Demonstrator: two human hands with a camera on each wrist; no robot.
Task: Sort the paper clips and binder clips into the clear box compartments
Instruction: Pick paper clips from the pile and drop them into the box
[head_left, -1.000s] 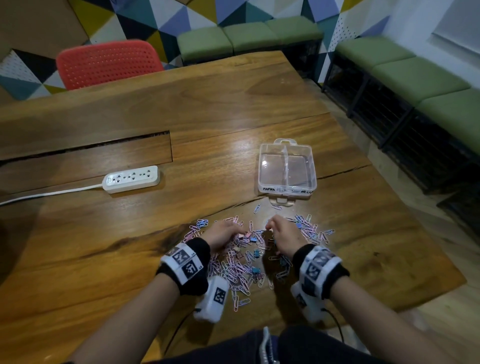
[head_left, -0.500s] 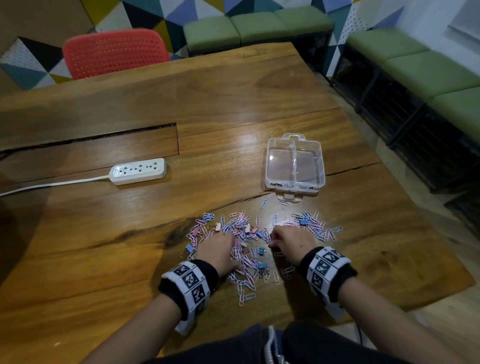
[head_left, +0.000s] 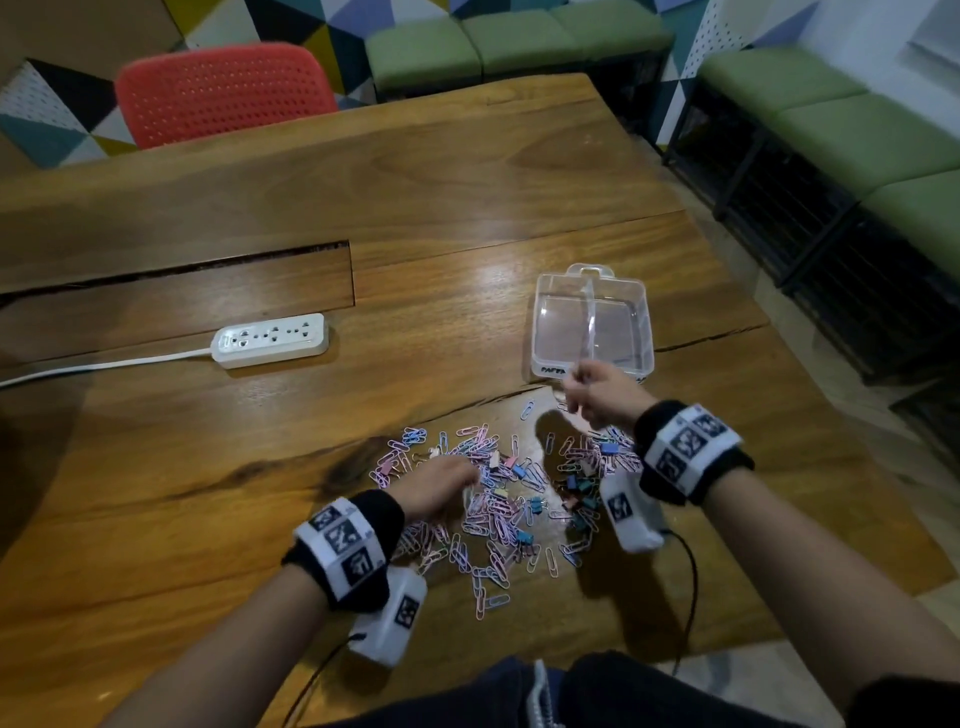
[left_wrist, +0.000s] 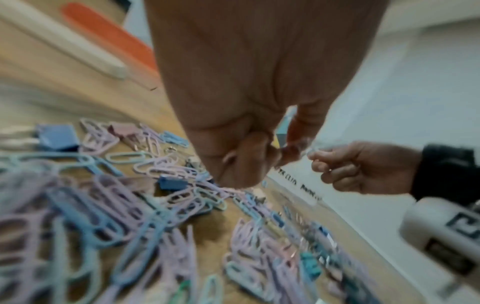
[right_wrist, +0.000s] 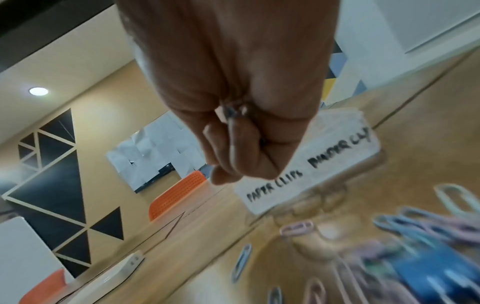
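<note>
A heap of pastel paper clips (head_left: 514, 499) mixed with small binder clips (head_left: 524, 538) lies on the wooden table. Behind it stands the clear box (head_left: 540, 322) with two compartments, labelled PAPER CLIPS and BINDER CLIPS on its front (right_wrist: 311, 170). Nothing shows inside it. My right hand (head_left: 592, 392) hangs just before the box's front edge, its fingers curled round a few paper clips (right_wrist: 233, 113). My left hand (head_left: 441, 486) is down on the heap's left side. Its bunched fingertips (left_wrist: 241, 164) pinch at paper clips there.
A white power strip (head_left: 270, 340) with its cord lies to the left, near a long slot in the table (head_left: 176, 270). A red chair (head_left: 223, 93) stands at the far side. Green benches (head_left: 831, 119) run along the right beyond the table's edge.
My right hand has risen off the heap and moved forward to the box's front, carrying clips. My left hand stays on the heap, a little further left.
</note>
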